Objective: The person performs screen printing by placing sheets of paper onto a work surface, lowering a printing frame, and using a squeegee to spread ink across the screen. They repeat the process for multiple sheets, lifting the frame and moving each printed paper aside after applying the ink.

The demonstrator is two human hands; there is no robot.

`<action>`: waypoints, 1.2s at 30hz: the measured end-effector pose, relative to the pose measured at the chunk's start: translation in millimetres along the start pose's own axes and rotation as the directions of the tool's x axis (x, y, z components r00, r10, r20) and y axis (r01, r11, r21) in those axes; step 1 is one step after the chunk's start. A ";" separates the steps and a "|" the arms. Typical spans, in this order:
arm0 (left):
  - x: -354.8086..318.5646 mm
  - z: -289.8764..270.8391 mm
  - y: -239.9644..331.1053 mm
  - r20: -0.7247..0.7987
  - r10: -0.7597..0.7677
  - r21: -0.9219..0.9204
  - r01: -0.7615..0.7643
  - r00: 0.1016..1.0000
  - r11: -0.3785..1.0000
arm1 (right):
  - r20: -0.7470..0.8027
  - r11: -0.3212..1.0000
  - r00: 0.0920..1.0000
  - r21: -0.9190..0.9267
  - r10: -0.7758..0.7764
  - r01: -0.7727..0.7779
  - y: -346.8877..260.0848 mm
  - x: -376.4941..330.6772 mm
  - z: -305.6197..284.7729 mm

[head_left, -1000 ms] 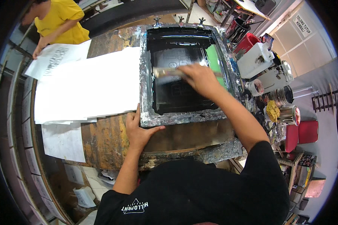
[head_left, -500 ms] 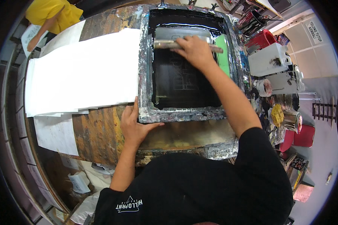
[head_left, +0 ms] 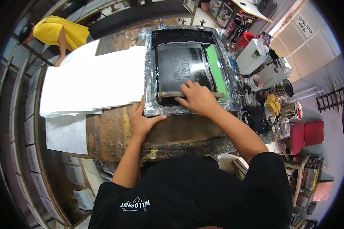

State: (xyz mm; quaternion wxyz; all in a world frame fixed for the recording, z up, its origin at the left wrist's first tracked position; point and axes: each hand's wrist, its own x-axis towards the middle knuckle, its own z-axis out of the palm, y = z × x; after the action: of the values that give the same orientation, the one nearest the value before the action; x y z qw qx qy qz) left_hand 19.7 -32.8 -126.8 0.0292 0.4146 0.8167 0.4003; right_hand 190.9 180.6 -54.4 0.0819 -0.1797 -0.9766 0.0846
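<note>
A printing screen (head_left: 184,59) lies flat on the worn worktable, its mesh coated in black ink with faint letter shapes showing. My right hand (head_left: 197,97) grips the wooden handle of a squeegee (head_left: 168,94), which stands across the near end of the mesh. The squeegee's blade is hidden from sight. My left hand (head_left: 139,120) rests at the frame's near left corner, thumb and index finger spread along its edges. Left of the frame is a stack of white paper sheets (head_left: 93,82). A green strip (head_left: 216,72) runs along the mesh's right side.
Right of the screen stand white jerrycans (head_left: 252,57), a red bucket (head_left: 244,41), tins (head_left: 290,109) and a yellow lump (head_left: 273,104). A person in a yellow top (head_left: 59,32) bends over the table's far left end. Clamps (head_left: 182,23) line the frame's far edge. A red chair (head_left: 307,134) stands at right.
My right hand has drawn the squeegee from the far part of the mesh to its near end, baring more letter shapes. My left hand stays at the corner. The view has shifted.
</note>
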 end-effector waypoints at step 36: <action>103.7 -146.2 -60.6 -0.622 -0.172 0.552 0.583 0.764 0.596 | -0.526 0.979 0.840 -0.203 -0.134 0.029 -3.5 106.5 -192.3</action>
State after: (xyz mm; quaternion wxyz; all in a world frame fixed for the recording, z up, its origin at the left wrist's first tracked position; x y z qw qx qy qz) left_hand -143.3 -72.6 -39.4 -0.2634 0.0795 0.9533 0.1247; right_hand 128.1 242.4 147.1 0.3382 -0.1612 -0.9249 -0.0644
